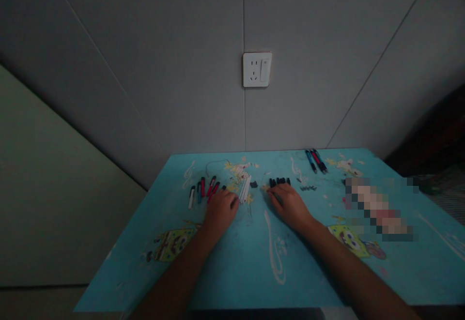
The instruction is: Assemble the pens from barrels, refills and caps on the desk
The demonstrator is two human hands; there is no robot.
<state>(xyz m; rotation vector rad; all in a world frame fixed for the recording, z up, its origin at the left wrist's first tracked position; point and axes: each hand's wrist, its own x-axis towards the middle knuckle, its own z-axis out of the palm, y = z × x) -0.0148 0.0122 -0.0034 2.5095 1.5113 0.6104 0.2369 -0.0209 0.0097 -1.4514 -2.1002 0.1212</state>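
Turquoise covers the table before you, printed with cartoon figures at lower left and lower right of centre. Your left hand is curled just left of the frame's middle, its fingers bent downward at the right end of a loose row of coloured barrels; these are white, blue and red with dark ends. You have a slanting bundle of white sticks right beside that hand, and a small dark cluster a little further right. Your right hand, right of centre, reaches up to a line of short black pieces, its thumb and fingers close together. Whether either of your hands is clamped on anything, I cannot tell; the fingertips are too dim and partly hidden. Beyond your right hand lie small dark coil-like bits, and above them, near the table's far edge, a group of pens. At right, a pixelated patch hides what lies there. A white socket sits on the grey wall, upper centre.
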